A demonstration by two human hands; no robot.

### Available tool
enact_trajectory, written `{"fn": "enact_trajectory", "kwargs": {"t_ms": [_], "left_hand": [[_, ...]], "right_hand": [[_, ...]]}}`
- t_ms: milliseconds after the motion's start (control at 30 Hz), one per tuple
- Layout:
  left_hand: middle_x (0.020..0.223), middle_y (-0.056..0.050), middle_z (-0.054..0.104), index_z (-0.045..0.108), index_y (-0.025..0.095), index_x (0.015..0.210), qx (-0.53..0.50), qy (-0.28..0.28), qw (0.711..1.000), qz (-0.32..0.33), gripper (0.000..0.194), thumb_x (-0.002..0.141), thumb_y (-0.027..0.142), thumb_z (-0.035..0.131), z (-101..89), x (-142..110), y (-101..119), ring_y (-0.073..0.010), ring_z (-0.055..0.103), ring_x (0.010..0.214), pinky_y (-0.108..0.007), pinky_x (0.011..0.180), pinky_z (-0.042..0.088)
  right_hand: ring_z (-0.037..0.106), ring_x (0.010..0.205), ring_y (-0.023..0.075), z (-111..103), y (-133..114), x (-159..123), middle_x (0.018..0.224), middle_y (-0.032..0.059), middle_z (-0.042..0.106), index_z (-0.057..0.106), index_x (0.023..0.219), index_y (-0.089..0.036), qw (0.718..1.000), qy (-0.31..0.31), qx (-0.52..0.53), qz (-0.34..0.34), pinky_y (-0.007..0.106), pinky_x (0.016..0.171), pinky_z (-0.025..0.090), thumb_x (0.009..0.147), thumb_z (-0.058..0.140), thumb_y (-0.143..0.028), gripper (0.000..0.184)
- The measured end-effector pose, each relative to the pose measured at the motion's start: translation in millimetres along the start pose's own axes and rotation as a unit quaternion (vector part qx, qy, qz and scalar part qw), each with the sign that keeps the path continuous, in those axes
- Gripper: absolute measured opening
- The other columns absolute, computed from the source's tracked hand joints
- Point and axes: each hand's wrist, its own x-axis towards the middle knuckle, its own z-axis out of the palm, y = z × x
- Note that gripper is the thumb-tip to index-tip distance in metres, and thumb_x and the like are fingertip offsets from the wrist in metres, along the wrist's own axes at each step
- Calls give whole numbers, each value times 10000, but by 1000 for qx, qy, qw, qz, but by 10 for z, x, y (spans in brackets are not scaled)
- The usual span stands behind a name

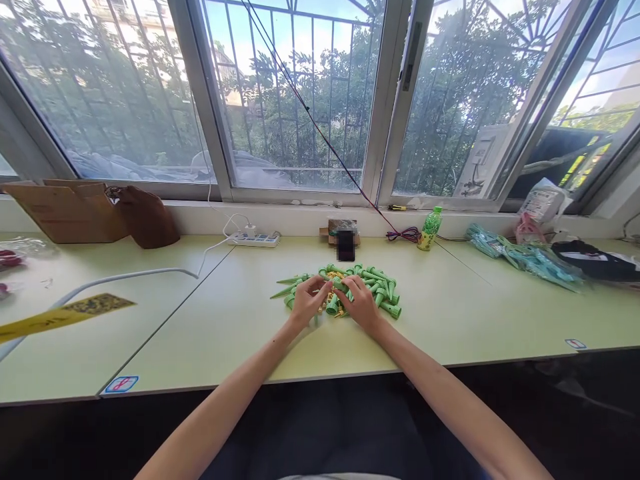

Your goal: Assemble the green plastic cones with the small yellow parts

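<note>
A pile of green plastic spikes [385, 293], tapered with wide ribbed ends, lies on the pale green table in front of me. Small yellow pieces [336, 273] are scattered among them. My left hand [309, 300] is closed in a pinch at the near side of the pile; what its fingertips hold is too small to make out. Close beside it, my right hand [362, 304] has its fingers curled round a green spike [341, 285], mostly hidden by the fingers. The two sets of fingertips nearly meet over the pile.
Behind the pile a dark phone [346, 246] leans on a small cardboard box [330, 230]. A green bottle [430, 229] and a power strip [254, 239] stand along the wall. Bagged goods [525, 260] lie right. A white cable [145, 273] with a yellow tag [65, 317] crosses the left.
</note>
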Motion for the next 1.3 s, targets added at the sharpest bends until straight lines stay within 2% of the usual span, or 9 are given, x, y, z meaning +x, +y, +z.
{"fn": "enact_trajectory", "kwargs": {"t_ms": [100,233,367,433,567,800,933,1100,1300], "left_hand": [[732,-18,594,642,167,772,65,-13,997,43,299,835,457,684,-1,-6,-12,-104,515,589,-214,487,409],[762,-10,554,578,171,731,134,-22,988,72,309,880,437,630,14,-15,-16,-95,494,609,-200,492,398],[642,27,472,456,196,713,168,54,982,61,355,933,465,534,-24,13,-18,-97,462,546,-204,476,389],[590,43,464,453,208,764,180,76,980,47,330,961,472,478,-59,30,-25,-103,467,506,-218,480,383],[544,58,487,472,219,861,184,59,980,33,300,1003,468,383,-91,30,-46,-118,499,442,-249,503,389],[575,48,480,448,218,810,235,37,968,81,294,1002,439,413,-47,-12,-63,-117,472,480,-252,530,365],[591,48,470,463,212,812,250,39,962,101,289,997,431,428,-41,-7,-51,-111,419,490,-251,535,348],[611,32,517,488,208,818,265,35,958,107,257,987,397,446,-28,-9,-18,-124,458,533,-255,555,360],[622,21,530,468,213,801,280,27,953,114,257,991,385,438,-20,-14,-27,-134,470,551,-265,577,370]], "right_hand": [[645,926,228,-8,-23,-1,976,95,622,590,1067,-221,1000,-14,10,2,376,838,571,980,559,-310,129],[645,952,218,-35,-62,6,1005,89,629,571,1108,-225,997,-59,44,-10,355,839,563,993,537,-325,156],[650,961,223,-57,-100,34,1059,104,650,554,1148,-217,995,-87,30,24,353,836,545,1017,483,-346,198],[647,948,229,-56,-101,48,1043,111,661,568,1118,-203,995,-80,-7,51,361,842,524,1038,414,-326,213],[619,953,243,-38,-65,54,990,108,668,609,1036,-181,992,-70,-85,66,374,867,475,1021,413,-269,215],[573,900,249,-44,-70,52,879,94,642,651,863,-182,977,-134,-153,58,377,864,422,909,550,-222,117],[564,897,251,-58,-76,57,884,93,637,680,868,-175,973,-145,-167,67,383,858,412,918,590,-299,161],[543,897,263,-43,-47,37,883,100,628,695,871,-179,968,-151,-189,62,401,848,405,917,618,-405,244],[538,932,264,-22,-30,18,900,98,612,691,880,-178,968,-159,-187,60,400,880,401,892,636,-342,174]]}}
